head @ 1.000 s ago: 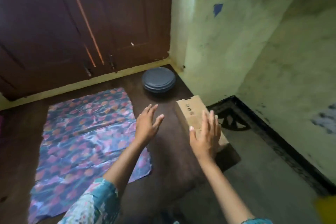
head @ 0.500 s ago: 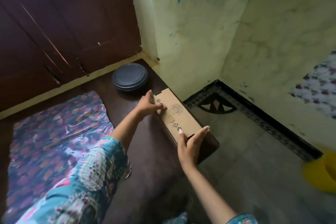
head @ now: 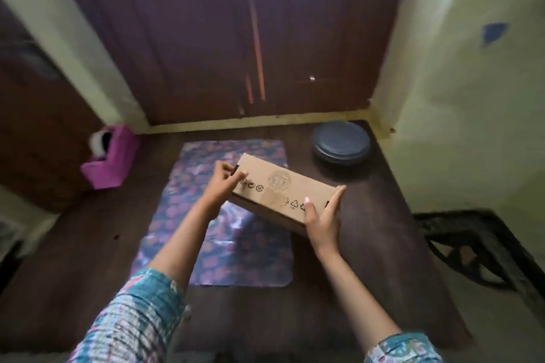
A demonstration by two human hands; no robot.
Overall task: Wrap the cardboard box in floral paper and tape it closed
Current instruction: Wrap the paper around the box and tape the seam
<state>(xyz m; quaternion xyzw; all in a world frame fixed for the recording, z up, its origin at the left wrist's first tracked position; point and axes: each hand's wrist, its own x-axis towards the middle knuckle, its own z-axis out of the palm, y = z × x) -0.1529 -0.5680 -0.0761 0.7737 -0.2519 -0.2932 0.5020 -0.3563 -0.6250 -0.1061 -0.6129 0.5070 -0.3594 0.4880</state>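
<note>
A long brown cardboard box point(head: 283, 188) with printed symbols on its top is held in the air over the right side of the floral paper point(head: 236, 244). The paper is purple with pink flowers and lies flat on the dark brown table point(head: 368, 259). My left hand point(head: 224, 183) grips the box's far left end. My right hand point(head: 323, 215) grips its near right end, thumb on top. The box is tilted, its right end nearer to me.
A pink tape dispenser point(head: 109, 156) stands at the table's far left edge. A stack of dark round plates point(head: 341, 143) sits at the far right corner. Dark wooden doors stand behind the table; a yellow-green wall and a black-patterned floor border lie to the right.
Both hands reached the box at the table's right edge, took hold of its ends and carried it left over the floral paper. The view swung left, bringing the pink dispenser in.
</note>
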